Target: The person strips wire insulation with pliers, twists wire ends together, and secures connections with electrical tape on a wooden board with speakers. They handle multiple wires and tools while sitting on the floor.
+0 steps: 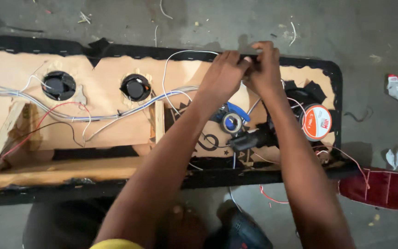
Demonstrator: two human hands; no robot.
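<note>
A tan wooden panel (pixel 116 97) is edged in black fabric (pixel 28 44) marked with pale stitches. Two black round speakers (pixel 59 85) (pixel 135 87) are set into it at the left. White, grey, blue and red wires (pixel 93 115) are strung across it. At the right, a tape roll (pixel 316 121) is seen in orange and white. A dark red, dotted cloth (pixel 388 188) is seen at the near right. The floor (pixel 208 23) is grey.

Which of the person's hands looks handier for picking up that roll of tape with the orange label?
Probably the right hand. The tape roll lies on the right end of the wooden panel, just beside the right forearm. The left hand would have to cross over the right arm.
</note>
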